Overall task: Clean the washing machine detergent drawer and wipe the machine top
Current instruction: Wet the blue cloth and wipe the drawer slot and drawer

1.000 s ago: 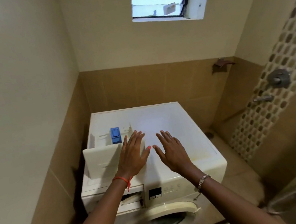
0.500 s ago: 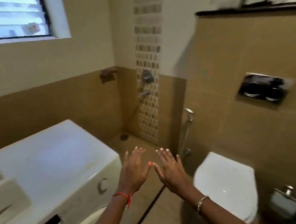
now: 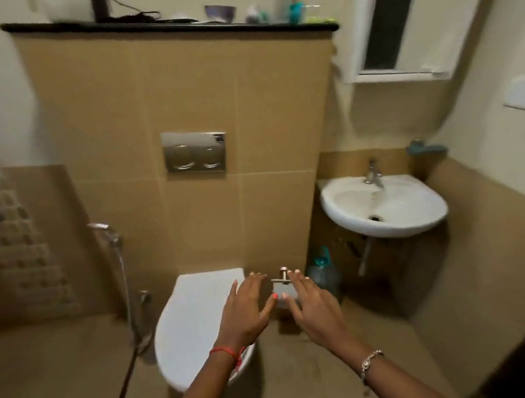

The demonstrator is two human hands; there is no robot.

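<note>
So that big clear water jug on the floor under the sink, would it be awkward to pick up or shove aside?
The jug looks like thin clear plastic, so probably not fragile, though its walls may flex. How full it is cannot be told, so its weight is uncertain. It stands upright on a broad base, so a push would likely slide it on the floor tiles rather than tip it. Its teal cap may offer a grip.

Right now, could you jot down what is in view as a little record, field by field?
room: bathroom with tan tiles
left hand: open, empty, held out in the air
right hand: open, empty, held out in the air
toilet: lid shut, below the left hand
flush plate: on the wall above the toilet
sink: to the right, empty
shelf: up high, small blurred items on it
washing machine: not in view
</note>
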